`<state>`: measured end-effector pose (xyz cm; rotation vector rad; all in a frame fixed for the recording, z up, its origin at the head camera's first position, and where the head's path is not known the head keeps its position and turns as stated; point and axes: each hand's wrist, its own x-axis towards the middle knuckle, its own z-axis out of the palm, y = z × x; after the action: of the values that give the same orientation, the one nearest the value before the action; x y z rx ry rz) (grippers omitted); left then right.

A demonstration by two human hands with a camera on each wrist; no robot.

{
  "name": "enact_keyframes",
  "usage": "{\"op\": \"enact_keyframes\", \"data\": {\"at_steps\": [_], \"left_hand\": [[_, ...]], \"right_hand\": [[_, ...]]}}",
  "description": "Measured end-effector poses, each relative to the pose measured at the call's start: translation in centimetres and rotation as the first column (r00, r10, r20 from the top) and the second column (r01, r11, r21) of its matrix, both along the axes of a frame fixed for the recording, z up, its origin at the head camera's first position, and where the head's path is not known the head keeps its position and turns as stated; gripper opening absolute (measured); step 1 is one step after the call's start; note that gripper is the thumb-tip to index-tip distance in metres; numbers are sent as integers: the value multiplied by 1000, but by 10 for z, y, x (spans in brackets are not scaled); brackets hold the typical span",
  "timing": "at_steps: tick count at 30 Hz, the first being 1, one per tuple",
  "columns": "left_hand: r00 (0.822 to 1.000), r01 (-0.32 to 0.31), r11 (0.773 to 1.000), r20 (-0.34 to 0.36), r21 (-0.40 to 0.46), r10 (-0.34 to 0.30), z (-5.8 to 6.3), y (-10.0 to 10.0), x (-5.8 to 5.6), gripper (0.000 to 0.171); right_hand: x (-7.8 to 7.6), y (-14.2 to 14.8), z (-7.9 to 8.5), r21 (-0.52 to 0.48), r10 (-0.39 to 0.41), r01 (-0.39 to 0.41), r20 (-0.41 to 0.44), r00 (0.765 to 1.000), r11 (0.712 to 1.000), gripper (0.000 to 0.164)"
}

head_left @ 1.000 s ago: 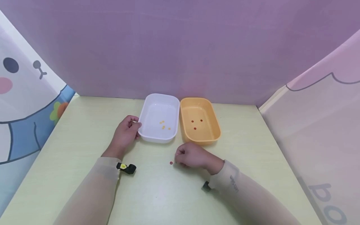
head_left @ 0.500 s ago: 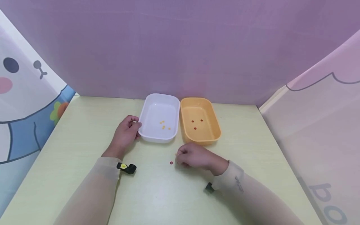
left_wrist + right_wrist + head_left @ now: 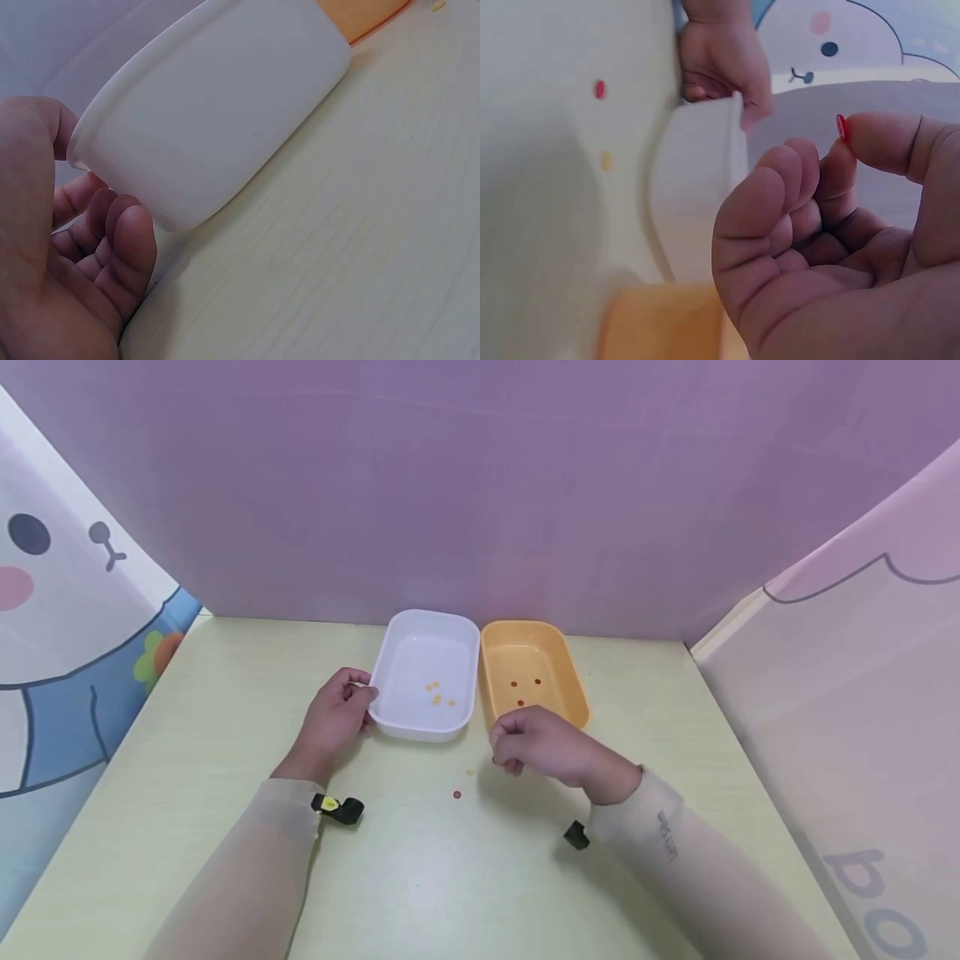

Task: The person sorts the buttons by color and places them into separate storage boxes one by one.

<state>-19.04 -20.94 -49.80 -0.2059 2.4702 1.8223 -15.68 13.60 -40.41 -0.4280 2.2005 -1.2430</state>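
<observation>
My right hand (image 3: 547,745) is raised in front of the yellow-orange plastic tray (image 3: 528,658), its wrist turned inward. Between thumb and forefinger it pinches a small red button (image 3: 842,127); the other fingers are curled. At the left side of the white plastic tray (image 3: 423,647), my left hand (image 3: 335,714) grips the rim, its other fingers bent against the outer wall. Several tiny yellow buttons (image 3: 437,699) lie inside the white tray. Red buttons (image 3: 513,684) lie on the floor of the yellow-orange tray. On the table are one red button (image 3: 457,794) and one yellow button (image 3: 470,772).
Both trays stand side by side near the back of the pale wooden table (image 3: 420,893). A purple cloth wall (image 3: 480,493) rises behind them, with printed panels left and right. Black straps (image 3: 341,810) sit at the wrists.
My right hand has lifted off the table with a red button, moving up and right toward the yellow-orange tray. A yellow button it covered now shows. The left hand stays put.
</observation>
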Motion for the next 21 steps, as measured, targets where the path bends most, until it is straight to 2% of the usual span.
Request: {"op": "enact_keyframes", "data": {"at_steps": [5,11,21], "left_hand": [[1000,-8,1000,5,-4,8,0,1,0,34],[1000,-6,1000,7,-9,6,0,0,2,35],[1000,8,1000,-8,11,-8,1,0,2,37]], "right_hand": [[-12,7,14,-32,-54,54,-8,999,998,10],[-32,14,25,-87,-123,123,7,992,989,15],[-57,28,25,-108,-182,184,31,983,977,16]]}}
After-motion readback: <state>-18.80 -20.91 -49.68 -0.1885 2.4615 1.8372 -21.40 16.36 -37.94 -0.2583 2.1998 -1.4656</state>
